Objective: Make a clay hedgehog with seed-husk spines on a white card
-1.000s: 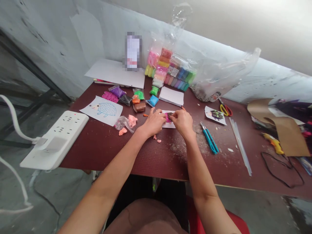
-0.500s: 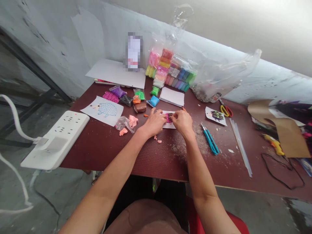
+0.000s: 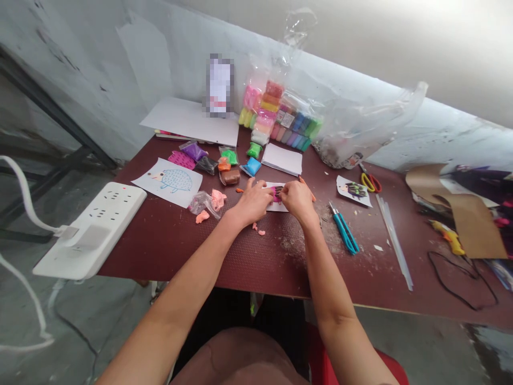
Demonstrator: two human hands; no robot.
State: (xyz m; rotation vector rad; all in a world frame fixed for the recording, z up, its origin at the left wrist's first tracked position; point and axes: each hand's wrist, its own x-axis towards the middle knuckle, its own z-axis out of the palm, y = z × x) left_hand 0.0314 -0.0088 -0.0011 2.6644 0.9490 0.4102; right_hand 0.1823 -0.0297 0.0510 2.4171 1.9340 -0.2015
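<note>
Head cam here: hedgehog printout point(image 3: 166, 182) on the left of the maroon bench point(image 3: 160, 246), then left hand point(image 3: 253, 203) and right hand point(image 3: 297, 201) both pinching pink clay point(image 3: 276, 194) on a small white card point(image 3: 277, 207), with a teal-handled tool point(image 3: 344, 233) just right.

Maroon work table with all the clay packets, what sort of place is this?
Probably a makeshift craft workspace against a scuffed wall. The bagged coloured modelling clay, the hedgehog picture sheet and the yellow-and-red scissors on the maroon table all suggest handicraft work.
</note>
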